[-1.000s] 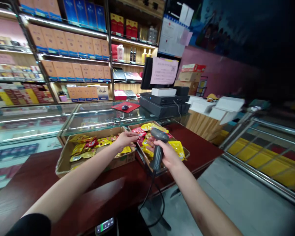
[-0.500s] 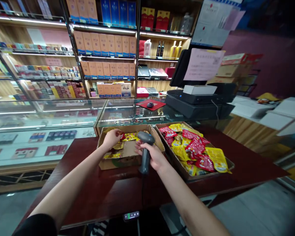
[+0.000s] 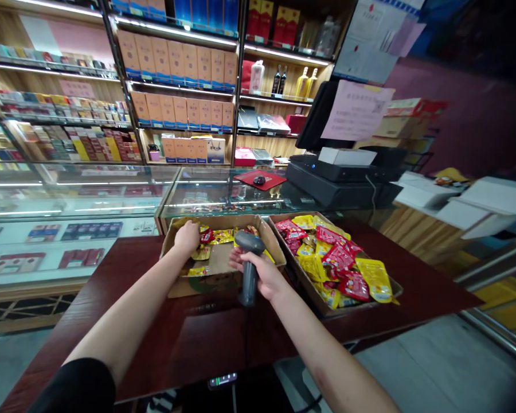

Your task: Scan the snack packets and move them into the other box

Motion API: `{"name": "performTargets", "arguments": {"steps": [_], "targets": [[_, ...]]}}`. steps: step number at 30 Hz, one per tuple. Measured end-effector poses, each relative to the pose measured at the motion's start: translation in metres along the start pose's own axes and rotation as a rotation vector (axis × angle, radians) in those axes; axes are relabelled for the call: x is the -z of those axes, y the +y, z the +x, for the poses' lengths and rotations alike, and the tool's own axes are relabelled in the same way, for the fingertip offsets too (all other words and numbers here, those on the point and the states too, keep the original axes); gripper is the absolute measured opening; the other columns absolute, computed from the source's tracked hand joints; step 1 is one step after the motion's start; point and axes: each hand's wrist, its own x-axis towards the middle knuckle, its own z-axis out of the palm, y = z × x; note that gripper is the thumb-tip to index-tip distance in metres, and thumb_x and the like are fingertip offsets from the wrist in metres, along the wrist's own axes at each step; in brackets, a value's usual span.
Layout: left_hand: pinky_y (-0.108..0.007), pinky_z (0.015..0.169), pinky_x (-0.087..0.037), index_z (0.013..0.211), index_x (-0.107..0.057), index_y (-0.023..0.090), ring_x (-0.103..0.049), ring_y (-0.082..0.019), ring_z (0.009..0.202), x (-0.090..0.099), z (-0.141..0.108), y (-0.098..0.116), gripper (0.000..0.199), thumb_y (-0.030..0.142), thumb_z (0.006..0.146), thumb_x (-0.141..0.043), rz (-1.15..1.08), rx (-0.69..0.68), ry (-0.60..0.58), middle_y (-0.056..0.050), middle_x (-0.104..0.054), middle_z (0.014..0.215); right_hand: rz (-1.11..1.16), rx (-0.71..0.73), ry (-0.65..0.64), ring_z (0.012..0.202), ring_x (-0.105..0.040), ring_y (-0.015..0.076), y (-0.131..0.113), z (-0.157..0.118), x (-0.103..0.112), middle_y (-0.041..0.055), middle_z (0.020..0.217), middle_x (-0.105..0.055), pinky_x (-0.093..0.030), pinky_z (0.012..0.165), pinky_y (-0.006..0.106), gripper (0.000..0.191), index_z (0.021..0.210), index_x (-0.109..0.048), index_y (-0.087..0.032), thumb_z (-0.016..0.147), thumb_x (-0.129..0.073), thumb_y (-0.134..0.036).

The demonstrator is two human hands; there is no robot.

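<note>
My right hand (image 3: 261, 272) is closed round the grip of a dark grey barcode scanner (image 3: 249, 243), held upright in front of the left carton. Inside the back left of that shallow cardboard box (image 3: 221, 284) is my left hand (image 3: 186, 237), its fingers curled down and mostly hidden; what they hold, if anything, cannot be made out. A red snack packet (image 3: 206, 236) lies just right of those fingers, next to a yellow snack packet (image 3: 222, 236). Another yellow packet (image 3: 198, 271) rests near the box's front left, and bare cardboard shows in the middle.
A second carton (image 3: 298, 265), heaped with red and yellow packets (image 3: 339, 258), stands at the right on the dark red table (image 3: 210, 338). Behind are a glass display counter (image 3: 198, 195), a mouse (image 3: 259, 180) on a red mat and a black till (image 3: 327, 182). Shelves of boxed goods line the wall.
My left hand has moved left and back within the box, away from the red packet that was at its fingertips. The scanner stays in my right hand. The view has shifted slightly.
</note>
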Motion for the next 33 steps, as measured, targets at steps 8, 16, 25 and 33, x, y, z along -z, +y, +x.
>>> {"name": "performTargets", "arguments": {"steps": [8,16,25,33], "targets": [[-0.030,0.067,-0.046,0.085,-0.068,0.015,-0.065,-0.026,0.079,0.009,-0.007,0.005,0.021,0.020,0.082,-0.047,-0.059,-0.006,0.070,-0.014,-0.068,0.082,0.006,-0.018,0.030,0.088,-0.069,0.0208,-0.001,-0.005,-0.003,0.0078,0.084,-0.070,-0.056,0.085,0.035,0.014,0.077,-0.067,-0.010,0.064,-0.063,-0.006],[-0.025,0.079,-0.047,0.093,-0.060,0.020,-0.064,-0.016,0.095,0.026,-0.035,0.026,0.017,0.026,0.090,-0.045,-0.318,-0.675,0.289,-0.007,-0.066,0.111,0.124,-0.061,0.092,0.085,-0.069,0.0207,-0.022,0.002,0.011,0.0059,0.084,-0.068,-0.057,0.080,0.034,0.021,0.087,-0.062,-0.014,0.067,-0.057,-0.011],[-0.028,0.084,-0.050,0.094,-0.061,0.020,-0.063,-0.017,0.103,0.023,-0.044,0.031,0.017,0.023,0.091,-0.045,-0.353,-1.015,0.310,-0.010,-0.056,0.131,0.094,-0.096,0.045,0.065,-0.064,0.0145,-0.026,0.005,0.012,0.0021,0.075,-0.067,-0.057,0.067,0.030,0.026,0.093,-0.063,-0.016,0.068,-0.055,-0.012],[-0.038,0.081,-0.056,0.126,-0.054,0.020,-0.064,-0.024,0.103,0.029,-0.037,0.045,0.044,0.033,0.084,-0.059,-1.132,-0.384,0.038,-0.015,-0.053,0.133,-0.044,-0.034,0.088,0.048,-0.053,0.0102,-0.035,0.016,0.010,-0.0028,0.061,-0.063,-0.051,0.055,0.023,0.034,0.099,-0.067,-0.019,0.067,-0.057,-0.011]]}}
